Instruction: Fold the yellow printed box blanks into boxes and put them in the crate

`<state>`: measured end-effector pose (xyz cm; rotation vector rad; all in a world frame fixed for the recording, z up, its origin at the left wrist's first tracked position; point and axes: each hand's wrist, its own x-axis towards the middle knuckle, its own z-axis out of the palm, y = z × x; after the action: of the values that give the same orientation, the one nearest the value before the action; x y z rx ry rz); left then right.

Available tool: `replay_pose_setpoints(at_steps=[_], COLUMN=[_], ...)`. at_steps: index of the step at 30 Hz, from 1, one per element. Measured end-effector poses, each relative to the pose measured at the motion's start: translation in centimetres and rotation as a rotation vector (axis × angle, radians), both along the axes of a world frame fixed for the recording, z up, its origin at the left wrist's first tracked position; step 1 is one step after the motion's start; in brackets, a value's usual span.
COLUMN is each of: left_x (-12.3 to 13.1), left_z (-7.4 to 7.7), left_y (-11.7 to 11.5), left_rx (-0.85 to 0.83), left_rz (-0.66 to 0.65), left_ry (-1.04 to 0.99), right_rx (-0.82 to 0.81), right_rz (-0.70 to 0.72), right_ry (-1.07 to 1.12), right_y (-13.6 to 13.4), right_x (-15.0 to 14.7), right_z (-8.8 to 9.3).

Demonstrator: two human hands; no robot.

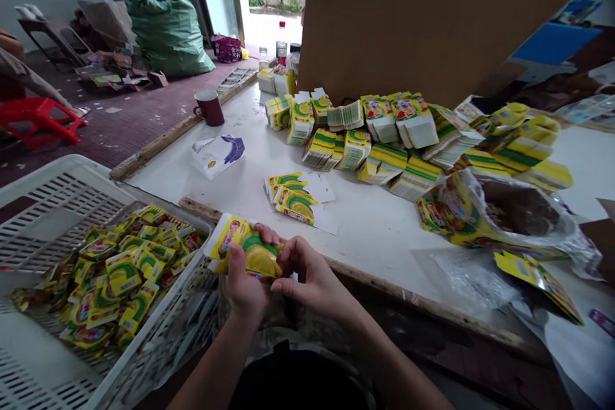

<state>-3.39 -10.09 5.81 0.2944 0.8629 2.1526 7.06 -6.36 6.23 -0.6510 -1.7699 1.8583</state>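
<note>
A small yellow and green printed carton [257, 251] is in my left hand [247, 288], with the thumb over its front and the fingertips at its far edge. Its pale open-looking end points left. My right hand [312, 275] is closed at the other end of the carton, thumb and fingers pinching there; exactly what part they grip is hidden. Just beyond my hands, several flat yellow carton blanks [293, 197] lie fanned on the white table [240, 195].
Left stands a white plastic crate [72, 179] holding many yellow packets [122, 269]. Stacked carton blanks [379, 118] line the table's back, before a large cardboard sheet [408, 19]. An opened bag [509, 211] lies right. A maroon mug [209, 107] and white-purple box [218, 155] sit left.
</note>
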Motion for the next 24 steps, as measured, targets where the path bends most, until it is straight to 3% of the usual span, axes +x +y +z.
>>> replay_pose_setpoints(at_steps=[2,5,11,13,16,18,20,22,24], left_x=[-0.1,-0.4,-1.1,-1.6,-2.8,-3.4,-3.8,-3.7,-3.4], left_z=[0.2,-0.6,-2.8,-2.6,-1.2,-0.2,0.4,0.5,0.1], left_y=[0.2,0.2,-0.3,-0.4,-0.7,-1.0,-1.1,-1.0,-0.9], left_rx=[-0.040,-0.131,-0.322,-0.368,-0.346,-0.355,-0.442,-0.520,-0.550], left_rz=[0.045,0.000,-0.028,-0.013,0.033,0.007,-0.131,-0.403,-0.609], left_ry=[-0.030,0.015,0.360,0.437,0.661,0.901,1.130,1.237,1.217], right_rx=[0.006,0.017,0.082,0.217,0.604,0.876,1.044,1.090,1.035], right_rz=[-0.029,-0.119,-0.295,-0.347,-0.465,-0.412,-0.226,-0.083,-0.150], right_ry=[0.007,-0.050,-0.067,-0.091,-0.193,-0.277,-0.291,-0.242,-0.201], right_y=[-0.4,0.4,3.5,4.3,5.3,5.3,4.8,3.9,3.0], right_x=[-0.3,-0.4,1.5,2.4,3.5,3.9,3.9,3.6,3.4], right_z=[-0.3,-0.9,-1.0,-0.8,-0.2,0.3,0.7,0.9,0.6])
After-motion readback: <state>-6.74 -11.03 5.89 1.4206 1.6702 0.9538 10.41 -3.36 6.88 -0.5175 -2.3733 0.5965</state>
